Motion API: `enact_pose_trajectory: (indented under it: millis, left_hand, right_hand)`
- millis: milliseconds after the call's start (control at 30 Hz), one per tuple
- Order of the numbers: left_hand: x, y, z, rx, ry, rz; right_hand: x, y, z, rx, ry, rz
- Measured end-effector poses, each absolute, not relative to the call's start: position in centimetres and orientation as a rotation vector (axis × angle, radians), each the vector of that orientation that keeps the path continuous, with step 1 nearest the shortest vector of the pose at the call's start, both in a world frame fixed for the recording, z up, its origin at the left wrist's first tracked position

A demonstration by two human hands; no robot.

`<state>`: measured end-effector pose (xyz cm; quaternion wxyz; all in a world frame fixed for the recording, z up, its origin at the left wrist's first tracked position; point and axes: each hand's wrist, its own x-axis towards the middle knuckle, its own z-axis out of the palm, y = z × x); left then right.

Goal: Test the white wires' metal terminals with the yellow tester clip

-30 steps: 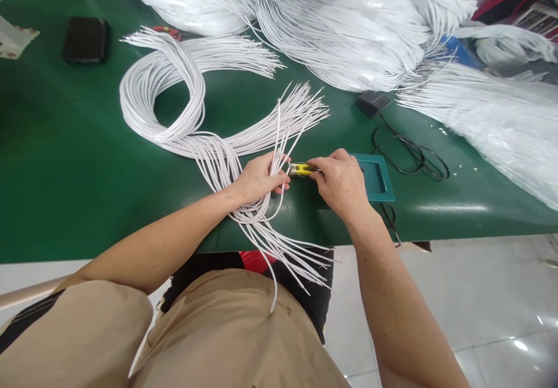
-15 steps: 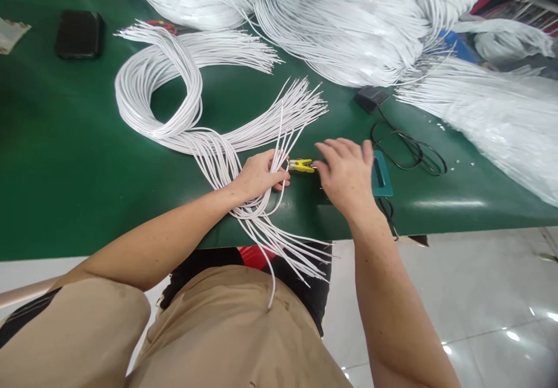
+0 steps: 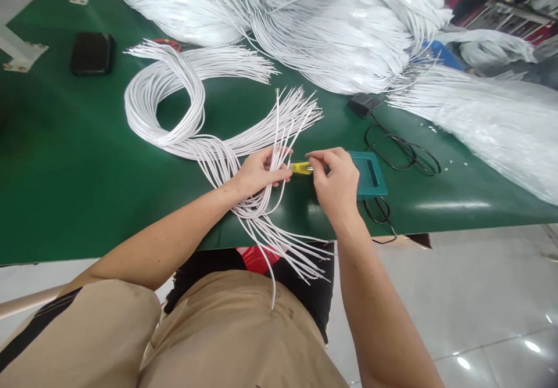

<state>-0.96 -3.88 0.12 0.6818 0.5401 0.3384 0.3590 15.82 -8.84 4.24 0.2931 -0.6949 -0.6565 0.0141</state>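
My left hand (image 3: 261, 173) is closed around several white wires (image 3: 257, 205), pinching them between thumb and fingers. Their metal-tipped ends fan out above the hand and hang over the table edge below. A small yellow clip-like tool (image 3: 300, 168) with metal showing at its end sits just right of my left fingertips. At the tool's right end is my right hand (image 3: 335, 179), thumb and forefinger pinched together; what lies between them is too small to make out. Behind the left hand rests a looped bundle of white wires (image 3: 143, 109).
Large heaps of white wires (image 3: 340, 28) fill the back of the green table (image 3: 87, 202), with another pile (image 3: 492, 109) at right. A teal frame-like block (image 3: 383, 186), a black adapter (image 3: 364, 104) with its cord, and a black box (image 3: 91, 54) also lie there.
My right hand has moved left and its spread fingers have closed into a pinch at the yellow tool. My left hand keeps its hold on the wires. The view has shifted slightly.
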Motion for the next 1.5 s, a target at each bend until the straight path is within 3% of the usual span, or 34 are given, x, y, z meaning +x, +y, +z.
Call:
enact_pose_trajectory:
  millis: [367,1000,1300,1500]
  left_hand:
    - [-0.9,-4.3,0.6,1.306,0.749,0.889]
    - [-0.9,-4.4,0.9,1.310,0.734,0.829]
    - [-1.0,-4.4,1.2,1.242,0.705,0.809]
    - [-1.1,-4.3,1.4,1.225,0.695,0.748]
  right_hand:
    - [13.6,-8.1,5.2,-1.769,-1.360,0.662]
    - [14.4,-8.4,4.7,-1.596,-1.215,0.860]
    - [14.9,-8.4,4.6,-1.398,-1.136,1.284]
    - [14.9,-9.6,5.3,-1.371,-1.245,1.175]
